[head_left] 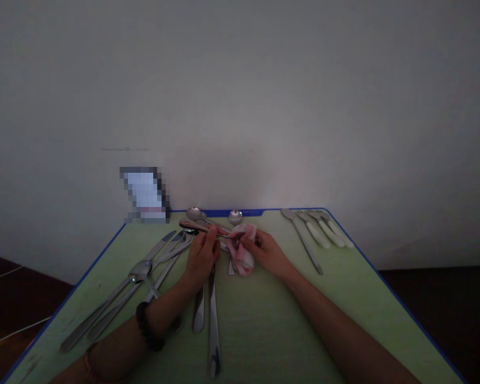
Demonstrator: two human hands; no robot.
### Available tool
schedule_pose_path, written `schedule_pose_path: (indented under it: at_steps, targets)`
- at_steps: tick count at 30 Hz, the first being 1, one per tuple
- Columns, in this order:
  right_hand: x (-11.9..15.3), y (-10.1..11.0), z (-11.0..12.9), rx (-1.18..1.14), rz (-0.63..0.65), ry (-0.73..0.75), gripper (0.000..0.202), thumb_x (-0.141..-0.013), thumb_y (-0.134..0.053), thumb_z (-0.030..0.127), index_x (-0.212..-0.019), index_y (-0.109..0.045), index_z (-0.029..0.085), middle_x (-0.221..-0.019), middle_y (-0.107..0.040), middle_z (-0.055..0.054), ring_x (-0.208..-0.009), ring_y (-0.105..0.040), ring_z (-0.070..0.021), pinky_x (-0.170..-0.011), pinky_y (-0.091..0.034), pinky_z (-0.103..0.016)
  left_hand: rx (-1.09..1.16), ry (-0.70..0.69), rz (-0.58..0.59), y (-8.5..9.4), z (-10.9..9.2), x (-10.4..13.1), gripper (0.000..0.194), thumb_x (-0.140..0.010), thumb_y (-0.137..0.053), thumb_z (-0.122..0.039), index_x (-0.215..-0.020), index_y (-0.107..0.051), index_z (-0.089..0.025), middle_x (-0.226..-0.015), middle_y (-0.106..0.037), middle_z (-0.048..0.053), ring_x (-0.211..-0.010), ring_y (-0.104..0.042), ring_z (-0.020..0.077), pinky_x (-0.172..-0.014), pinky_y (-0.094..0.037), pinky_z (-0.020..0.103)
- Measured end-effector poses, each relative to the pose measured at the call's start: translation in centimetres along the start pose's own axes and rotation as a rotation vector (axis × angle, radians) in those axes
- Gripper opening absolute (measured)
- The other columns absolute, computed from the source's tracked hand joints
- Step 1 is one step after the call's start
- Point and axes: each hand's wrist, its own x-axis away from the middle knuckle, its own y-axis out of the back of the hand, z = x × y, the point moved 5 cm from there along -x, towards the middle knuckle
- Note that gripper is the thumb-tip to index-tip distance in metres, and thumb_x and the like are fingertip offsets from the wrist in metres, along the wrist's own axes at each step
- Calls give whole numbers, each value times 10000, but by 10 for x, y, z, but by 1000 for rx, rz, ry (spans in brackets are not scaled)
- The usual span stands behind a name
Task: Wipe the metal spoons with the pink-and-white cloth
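My left hand is closed on a metal utensil near the table's far middle, its handle end pointing left. The utensil's other end runs into a pink and white cloth. Fingers of my right hand pinch that cloth around the utensil's end, which the cloth partly hides. Just beyond the hands, a round spoon and another spoon lie by the table's far edge.
Several metal utensils lie overlapping on the left of the green table. Two handles point toward me in the middle. At the right lie a long metal utensil and several white-handled forks. A blurred device stands back left.
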Motion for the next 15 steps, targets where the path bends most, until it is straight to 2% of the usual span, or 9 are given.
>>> schedule_pose_path:
  at_steps: [8,15]
  targets:
    - [0,1,-3,14,-16,-10,240,-824,-520,336,-967,-629,178,-896,-662,-35,-798,-592,-161,-721,-456,-278,16,-13,15,-1,-1,0,401,-824,-468,-537,-813,-552,-145,-405,-294,-105,-346,-248,53,-346,-187,167]
    - [1,1,1,29,-20,-13,244,-827,-518,334,-971,-634,176,-918,-670,-45,-820,-597,-174,-757,-455,-303,38,4,19,-2,-1,1,398,-812,-482,-545,-803,-544,-152,-405,-289,-109,-339,-239,53,-340,-182,165]
